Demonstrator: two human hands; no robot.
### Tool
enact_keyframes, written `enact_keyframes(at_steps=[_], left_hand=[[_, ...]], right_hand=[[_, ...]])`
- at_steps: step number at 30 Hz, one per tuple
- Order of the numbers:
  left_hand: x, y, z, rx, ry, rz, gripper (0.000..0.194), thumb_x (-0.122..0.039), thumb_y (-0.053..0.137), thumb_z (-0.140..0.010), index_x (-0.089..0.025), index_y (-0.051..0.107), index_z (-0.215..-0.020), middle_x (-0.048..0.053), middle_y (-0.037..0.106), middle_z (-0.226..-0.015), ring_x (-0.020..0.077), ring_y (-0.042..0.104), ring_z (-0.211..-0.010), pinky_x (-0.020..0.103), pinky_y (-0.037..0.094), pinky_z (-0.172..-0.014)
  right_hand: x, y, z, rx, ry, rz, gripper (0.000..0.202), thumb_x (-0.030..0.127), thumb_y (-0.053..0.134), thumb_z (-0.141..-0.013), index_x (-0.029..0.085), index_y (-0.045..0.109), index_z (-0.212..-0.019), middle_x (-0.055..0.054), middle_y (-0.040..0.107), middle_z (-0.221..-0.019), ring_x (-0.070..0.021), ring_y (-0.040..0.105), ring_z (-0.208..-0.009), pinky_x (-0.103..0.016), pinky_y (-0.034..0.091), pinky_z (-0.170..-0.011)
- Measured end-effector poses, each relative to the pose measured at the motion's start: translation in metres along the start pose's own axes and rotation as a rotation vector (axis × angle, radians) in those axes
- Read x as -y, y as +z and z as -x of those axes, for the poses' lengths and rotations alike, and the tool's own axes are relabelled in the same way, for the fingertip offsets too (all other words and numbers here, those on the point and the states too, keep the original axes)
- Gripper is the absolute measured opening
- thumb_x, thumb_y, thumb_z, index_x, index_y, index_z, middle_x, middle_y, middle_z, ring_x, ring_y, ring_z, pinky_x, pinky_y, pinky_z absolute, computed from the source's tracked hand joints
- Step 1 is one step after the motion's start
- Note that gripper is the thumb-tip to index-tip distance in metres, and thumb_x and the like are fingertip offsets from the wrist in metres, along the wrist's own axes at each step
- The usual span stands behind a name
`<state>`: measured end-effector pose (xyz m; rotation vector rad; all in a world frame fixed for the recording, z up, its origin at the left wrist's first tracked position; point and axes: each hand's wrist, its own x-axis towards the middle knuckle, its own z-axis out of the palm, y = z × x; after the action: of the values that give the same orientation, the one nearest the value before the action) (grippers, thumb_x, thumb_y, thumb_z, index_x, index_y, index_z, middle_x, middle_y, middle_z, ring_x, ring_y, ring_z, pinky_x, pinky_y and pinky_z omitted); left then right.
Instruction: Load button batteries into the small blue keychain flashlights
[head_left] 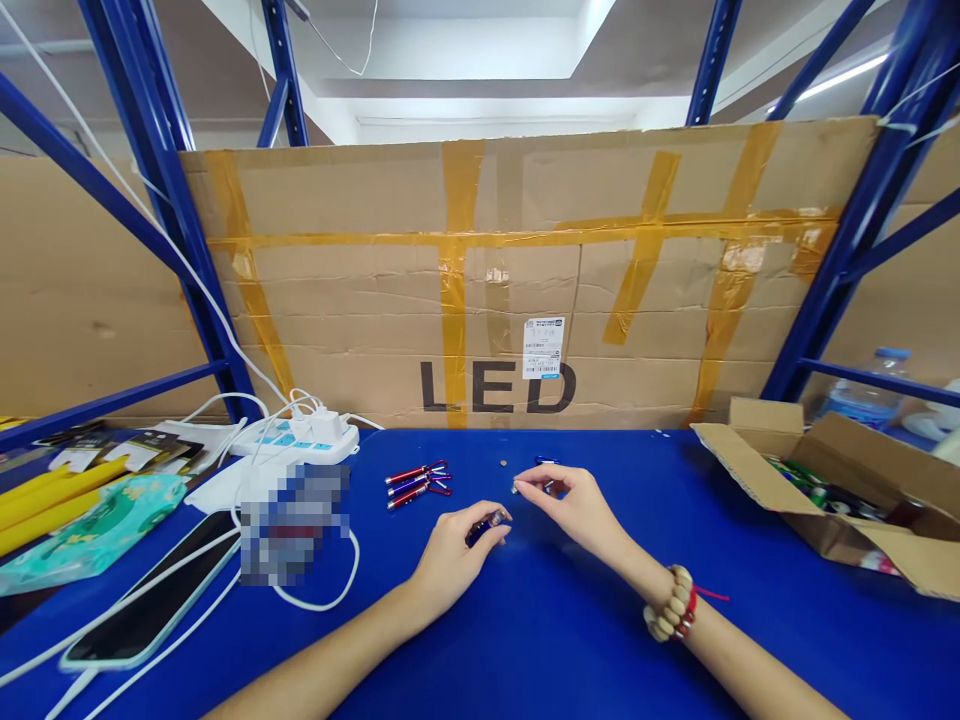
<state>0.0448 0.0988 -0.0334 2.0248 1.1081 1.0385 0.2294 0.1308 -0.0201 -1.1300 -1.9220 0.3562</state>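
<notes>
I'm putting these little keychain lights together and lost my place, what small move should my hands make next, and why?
Probably bring the right hand across to the left hand. The left pinches a small dark keychain light with its open end facing right, and the right pinches a tiny part close beside it, not touching. Three finished red lights lie behind.

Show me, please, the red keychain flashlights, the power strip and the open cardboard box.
red keychain flashlights (417, 482), head view, middle of the bunch.
power strip (300, 437), head view, its white top face.
open cardboard box (739, 470), head view, its left flap.
</notes>
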Motion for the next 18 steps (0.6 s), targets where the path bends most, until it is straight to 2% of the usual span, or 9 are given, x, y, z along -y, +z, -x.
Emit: enact_keyframes(at_steps=[7,12,18], left_hand=[[-0.003,-0.002,0.0,0.0,0.037,-0.029,0.024,-0.03,0.045,-0.087,-0.018,0.066,-0.082,0.002,0.07,-0.074,0.0175,0.062,-0.069,0.024,0.044,-0.069],[-0.002,-0.002,0.0,0.008,0.083,-0.029,0.026,-0.028,0.043,-0.089,-0.017,0.066,-0.085,0.003,0.069,-0.075,0.0173,0.062,-0.072,0.023,0.044,-0.072],[0.002,-0.001,0.003,0.007,0.129,-0.044,0.028,-0.028,0.042,-0.09,-0.014,0.066,-0.086,0.003,0.061,-0.065,0.0145,0.055,-0.06,0.022,0.042,-0.062]], right_hand=[[0.015,0.005,0.006,0.119,0.084,-0.285,0.026,0.04,0.061,-0.077,0.016,0.071,-0.079,-0.004,0.068,-0.074,-0.0132,0.055,-0.062,-0.022,0.036,-0.048],[0.017,0.003,0.005,0.201,0.108,-0.322,0.024,0.039,0.063,-0.075,0.016,0.071,-0.075,-0.004,0.067,-0.072,-0.0132,0.054,-0.063,-0.023,0.036,-0.051],[0.016,-0.002,0.004,0.249,0.173,-0.372,0.026,0.04,0.069,-0.067,0.015,0.069,-0.064,-0.003,0.064,-0.064,-0.0121,0.051,-0.059,-0.024,0.039,-0.057]])
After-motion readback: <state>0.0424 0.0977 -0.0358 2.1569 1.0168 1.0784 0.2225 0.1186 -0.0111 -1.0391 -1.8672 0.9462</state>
